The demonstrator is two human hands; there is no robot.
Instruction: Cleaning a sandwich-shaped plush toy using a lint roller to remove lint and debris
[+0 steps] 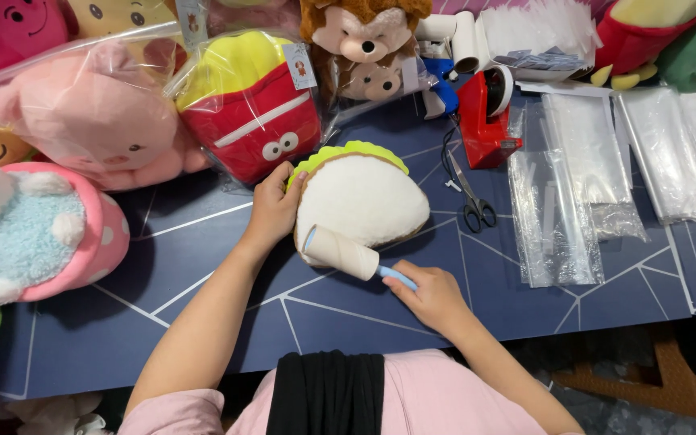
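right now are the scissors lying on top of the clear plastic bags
No, the scissors lie on the bare blue table, just left of the clear plastic bags and below the red tape dispenser.

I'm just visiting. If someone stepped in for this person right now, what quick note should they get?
Left hand steadies the white taco-shaped plush on the blue table.
Right hand grips the lint roller by its blue handle; the roll rests on the plush's lower edge.
Scissors, red tape dispenser and clear bags lie to the right; bagged plush toys to the left.
Done: plush out, unbagged. Left: likely more rolling, then bagging.
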